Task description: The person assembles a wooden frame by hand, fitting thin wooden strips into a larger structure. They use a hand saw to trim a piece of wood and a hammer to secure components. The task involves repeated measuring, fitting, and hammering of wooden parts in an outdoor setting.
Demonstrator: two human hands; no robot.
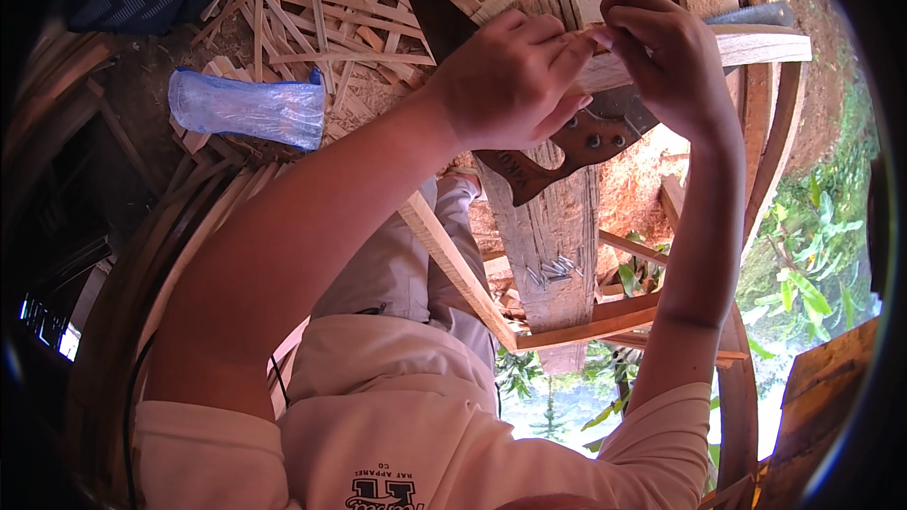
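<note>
My left hand (515,80) and my right hand (666,61) meet over a rough wooden plank (539,217), fingertips close together in a pinch. Whatever sits between the fingers is too small or hidden to make out. A pale wooden strip (756,47) passes beneath my right hand and sticks out to its right. Under my hands lies a handsaw (590,140), its brown handle showing rivets and its blade partly covered. Nearer to me on the plank is a small heap of nails (556,270).
Thin wood offcuts (326,14) and sawdust cover the ground at upper left. A clear plastic bag with blue edges (248,109) lies left of my arm. A wooden frame piece (463,269) crosses near my legs. A grey-blue rod-like thing (756,15) rests at upper right; plants (803,293) grow beyond.
</note>
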